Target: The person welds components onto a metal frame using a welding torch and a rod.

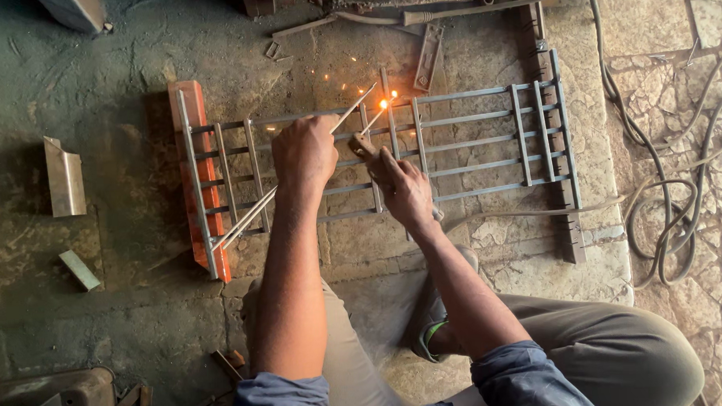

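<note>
One metal grille [463, 143], two hands [305, 153] [404, 189], one thin rod [249, 219], one electrode holder [367, 149]. Two loose metal offcuts [64, 177] [79, 269] at left. One orange bar [195, 153], one coiled cable [665, 216].

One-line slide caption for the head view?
Left hand steadies a rod while right hand welds a metal grille.

A metal grille [391, 150] lies flat on the stone floor [530, 245], its left end resting on a beam [198, 177]. Left of the beam lie an angle piece [64, 177] and a small offcut [79, 269]; coiled cables [665, 216] lie right of the grille.
</note>
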